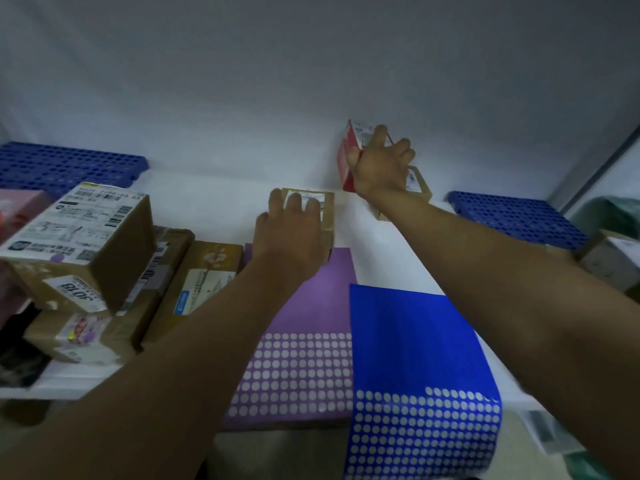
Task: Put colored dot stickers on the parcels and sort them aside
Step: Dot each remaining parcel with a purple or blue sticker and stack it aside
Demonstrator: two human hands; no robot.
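Observation:
A small brown parcel with a white label sits at the middle of the white table; my left hand lies on top of it, fingers curled over the label. Farther back, my right hand is closed around a red and white parcel held tilted above the table by the wall. Behind that wrist lies another brown parcel. A purple sticker sheet and a blue sticker sheet lie side by side in front, many dots peeled off their near halves.
A stack of labelled cardboard parcels fills the left side, some bearing purple dots. Blue perforated plastic mats lie at back left and at right. More boxes stand at the far right. A white wall closes the back.

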